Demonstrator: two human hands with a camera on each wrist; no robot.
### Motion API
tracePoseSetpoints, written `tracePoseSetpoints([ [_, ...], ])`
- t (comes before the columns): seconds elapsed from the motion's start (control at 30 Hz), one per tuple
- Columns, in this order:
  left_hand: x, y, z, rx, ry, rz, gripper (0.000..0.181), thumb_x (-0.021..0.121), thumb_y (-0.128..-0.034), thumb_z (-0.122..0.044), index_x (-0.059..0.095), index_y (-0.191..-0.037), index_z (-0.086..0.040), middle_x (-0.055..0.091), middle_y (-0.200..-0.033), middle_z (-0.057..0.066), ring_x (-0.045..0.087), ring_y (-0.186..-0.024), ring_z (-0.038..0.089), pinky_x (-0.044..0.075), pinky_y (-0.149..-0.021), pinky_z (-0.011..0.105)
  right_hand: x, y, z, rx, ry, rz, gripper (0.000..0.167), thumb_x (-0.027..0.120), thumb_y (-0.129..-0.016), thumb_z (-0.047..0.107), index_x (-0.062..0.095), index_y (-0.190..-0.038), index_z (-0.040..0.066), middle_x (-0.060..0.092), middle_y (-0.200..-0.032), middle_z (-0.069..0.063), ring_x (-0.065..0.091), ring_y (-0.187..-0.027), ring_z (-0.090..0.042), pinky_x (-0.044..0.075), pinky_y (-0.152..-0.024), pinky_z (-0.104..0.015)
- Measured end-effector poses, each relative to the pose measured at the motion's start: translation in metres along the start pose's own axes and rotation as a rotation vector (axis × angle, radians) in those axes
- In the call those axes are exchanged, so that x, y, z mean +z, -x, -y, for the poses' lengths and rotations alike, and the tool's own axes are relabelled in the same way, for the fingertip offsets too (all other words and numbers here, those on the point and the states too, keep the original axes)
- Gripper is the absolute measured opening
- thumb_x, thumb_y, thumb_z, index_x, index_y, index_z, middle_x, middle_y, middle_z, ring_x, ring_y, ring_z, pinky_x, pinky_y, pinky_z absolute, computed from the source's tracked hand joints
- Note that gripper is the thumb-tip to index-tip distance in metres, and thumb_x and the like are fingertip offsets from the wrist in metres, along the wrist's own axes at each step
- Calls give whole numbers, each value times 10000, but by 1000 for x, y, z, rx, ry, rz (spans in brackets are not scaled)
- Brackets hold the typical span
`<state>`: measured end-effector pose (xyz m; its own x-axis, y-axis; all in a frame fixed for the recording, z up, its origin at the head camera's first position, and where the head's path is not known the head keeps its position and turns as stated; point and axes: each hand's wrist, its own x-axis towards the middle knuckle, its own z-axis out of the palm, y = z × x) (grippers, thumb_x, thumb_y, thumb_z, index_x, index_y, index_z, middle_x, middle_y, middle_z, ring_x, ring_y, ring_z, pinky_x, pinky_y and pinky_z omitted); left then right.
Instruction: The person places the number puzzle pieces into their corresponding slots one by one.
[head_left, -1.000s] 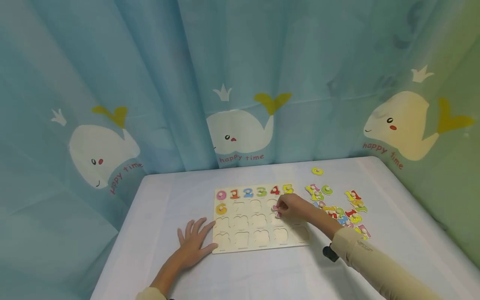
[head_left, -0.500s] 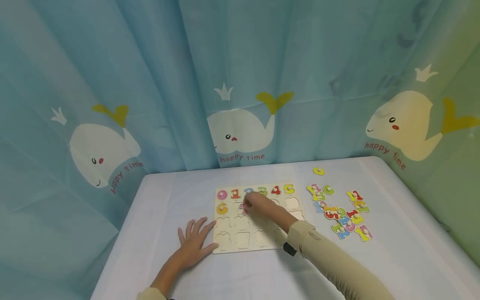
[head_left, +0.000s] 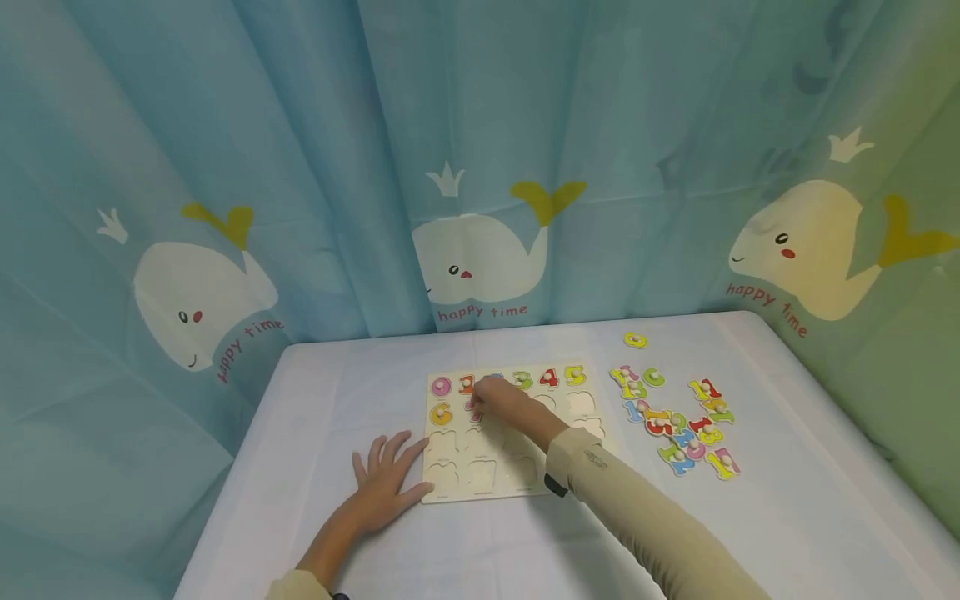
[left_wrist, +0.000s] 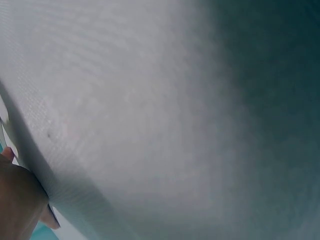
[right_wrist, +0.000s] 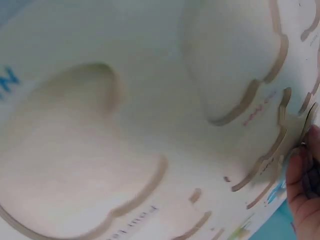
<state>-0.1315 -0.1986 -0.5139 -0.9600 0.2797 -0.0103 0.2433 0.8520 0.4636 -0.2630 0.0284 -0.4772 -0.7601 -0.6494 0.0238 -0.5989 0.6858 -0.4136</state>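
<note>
A pale puzzle board [head_left: 495, 492] lies on the table with number pieces 0 to 6 in its slots. The right hand [head_left: 506, 404] pinches a pink 7 piece [head_left: 476, 410] at the second-row slot beside the orange 6 [head_left: 441, 413]; whether it lies flush cannot be told. In the right wrist view the fingers of the right hand [right_wrist: 304, 185] show at the right edge, past several bare recesses. The left hand [head_left: 381, 487] lies with spread fingers, its fingertips touching the board's left edge. Only part of the left hand [left_wrist: 22, 200] shows in the left wrist view.
Loose number pieces [head_left: 678, 429] lie scattered and partly overlapping right of the board. One yellow piece [head_left: 635, 340] lies apart near the back edge. A blue curtain [head_left: 322, 167] with whales hangs behind the white table [head_left: 360, 375].
The right hand has moved left across the board with the pink piece, from the fourth column to the second-row slot beside the 6. The left hand has stayed at the board's edge.
</note>
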Motion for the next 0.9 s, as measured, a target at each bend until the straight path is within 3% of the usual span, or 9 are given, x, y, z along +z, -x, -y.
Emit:
tracePoseSetpoints([
  [0.17, 0, 0, 1, 6, 1, -5, 656, 570, -880, -504, 418, -1420, -164, 266, -1460, 148, 99, -1327, 460, -57, -925, 758, -2, -3, 6, 21, 47, 18, 46, 649, -875, 31, 677, -865, -4, 653, -806, -50, 508, -713, -112, 473, -675, -261],
  [0.4, 1, 0, 2, 11, 3, -4, 654, 572, -884, -491, 410, -1426, -163, 258, -1466, 151, 92, -1329, 465, -60, -927, 755, -2, 1, 8, 78, 12, 44, 37, 612, -873, -5, 619, -838, 3, 549, -775, -40, 448, -707, -152, 419, -641, -253],
  [0.7, 2, -1, 1, 19, -1, -15, 655, 570, -880, -503, 418, -1421, -167, 265, -1465, 142, 102, -1328, 453, -52, -930, 752, -1, -6, 13, 191, 165, 123, 90, 639, -871, 62, 608, -939, 12, 529, -839, -63, 453, -721, -167, 429, -674, -281],
  [0.9, 4, -1, 4, 33, -1, -42, 650, 586, -873, -492, 433, -1405, -152, 280, -1444, 155, 114, -1311, 475, -48, -914, 766, 3, -3, 12, 192, 96, 98, 81, 639, -862, 58, 586, -919, 34, 524, -828, -49, 450, -727, -161, 429, -688, -279],
])
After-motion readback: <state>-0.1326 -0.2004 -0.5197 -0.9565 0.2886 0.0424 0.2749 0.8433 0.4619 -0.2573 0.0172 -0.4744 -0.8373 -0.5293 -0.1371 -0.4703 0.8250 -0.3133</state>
